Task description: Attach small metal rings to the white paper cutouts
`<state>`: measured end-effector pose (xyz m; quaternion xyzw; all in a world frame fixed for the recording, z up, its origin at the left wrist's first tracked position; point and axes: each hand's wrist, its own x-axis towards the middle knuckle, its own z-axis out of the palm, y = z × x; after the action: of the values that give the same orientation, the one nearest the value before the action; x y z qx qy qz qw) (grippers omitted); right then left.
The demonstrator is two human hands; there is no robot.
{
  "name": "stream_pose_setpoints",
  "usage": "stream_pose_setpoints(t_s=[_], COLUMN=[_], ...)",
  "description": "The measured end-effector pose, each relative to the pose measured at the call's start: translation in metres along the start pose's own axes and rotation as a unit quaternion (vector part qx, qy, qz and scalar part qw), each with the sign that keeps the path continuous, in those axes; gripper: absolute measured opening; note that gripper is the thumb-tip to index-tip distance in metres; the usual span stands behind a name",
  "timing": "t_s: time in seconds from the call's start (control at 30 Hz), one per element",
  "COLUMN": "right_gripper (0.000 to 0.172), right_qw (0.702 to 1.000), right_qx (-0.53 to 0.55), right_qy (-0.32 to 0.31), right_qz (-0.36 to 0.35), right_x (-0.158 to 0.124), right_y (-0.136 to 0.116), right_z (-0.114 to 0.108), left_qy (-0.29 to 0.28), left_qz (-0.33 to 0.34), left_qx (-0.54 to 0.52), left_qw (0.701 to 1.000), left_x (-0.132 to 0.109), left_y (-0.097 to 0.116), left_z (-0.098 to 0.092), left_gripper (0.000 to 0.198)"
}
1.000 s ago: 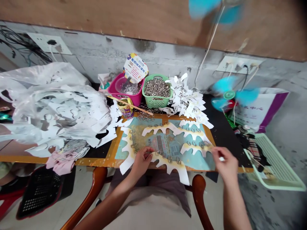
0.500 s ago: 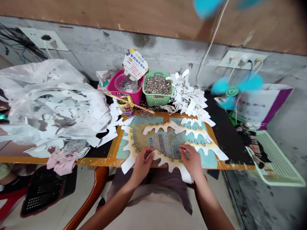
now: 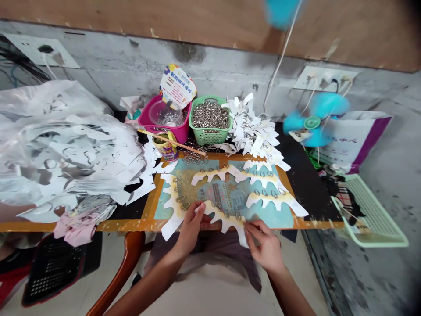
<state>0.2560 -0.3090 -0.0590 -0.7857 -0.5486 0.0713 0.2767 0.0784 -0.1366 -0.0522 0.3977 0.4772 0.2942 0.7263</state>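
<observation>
At the table's front edge, my left hand [image 3: 194,221] pinches the left end of a white cut-out paper strip [image 3: 226,222]. My right hand [image 3: 265,245] has its fingers closed at the strip's right end. Several small metal clips [image 3: 238,215] stand along the strip's yellowish upper edge, and its toothed lower edge hangs past the table. A similar strip [image 3: 173,204] lies to the left of my left hand. More strips with clips lie behind at the middle [image 3: 217,174] and on the right [image 3: 276,200].
A green basket [image 3: 210,137] full of metal clips and a pink basket [image 3: 183,132] stand at the back. A stick rests across a yellow tub [image 3: 168,151]. Paper cut-outs [image 3: 82,153] heap up at left. A blue fan [image 3: 312,123] spins at right near a pale green basket [image 3: 378,210].
My right hand has moved down and closed at the strip's right end. My left hand stays at the left end. The whole view has shifted slightly.
</observation>
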Motion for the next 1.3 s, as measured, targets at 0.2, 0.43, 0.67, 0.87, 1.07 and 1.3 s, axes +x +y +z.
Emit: stream_pose_setpoints(t_s=[0.2,0.43,0.67,0.87,1.07,1.3], right_gripper=[0.025,0.023,0.022,0.023,0.024,0.044], right_qw=[1.0,0.997,0.998,0.995,0.995,0.991], right_qx=[-0.015,0.063,0.064,0.091,0.064,-0.054], right_qy=[-0.001,0.031,0.028,0.043,0.042,0.126], right_qz=[-0.02,0.024,0.008,-0.023,-0.066,-0.006], right_x=[0.004,0.003,0.006,0.038,0.074,0.09], right_y=[0.0,0.002,0.0,-0.021,-0.039,0.016], right_z=[0.001,0.006,0.002,0.004,0.017,0.004], left_qy=[-0.022,0.031,0.051,0.049,0.052,0.034], left_qz=[-0.019,0.02,0.062,0.074,0.094,0.087], left_qx=[-0.079,0.023,0.075,0.012,0.006,0.01], left_qw=[0.996,0.999,0.994,0.996,0.994,0.996], left_x=[-0.008,-0.006,0.001,0.001,0.001,0.001], left_y=[0.009,0.007,-0.004,-0.006,-0.007,-0.007], left_z=[0.003,0.003,0.002,0.005,0.005,0.002], left_gripper=[0.06,0.061,0.045,0.034,0.035,0.039])
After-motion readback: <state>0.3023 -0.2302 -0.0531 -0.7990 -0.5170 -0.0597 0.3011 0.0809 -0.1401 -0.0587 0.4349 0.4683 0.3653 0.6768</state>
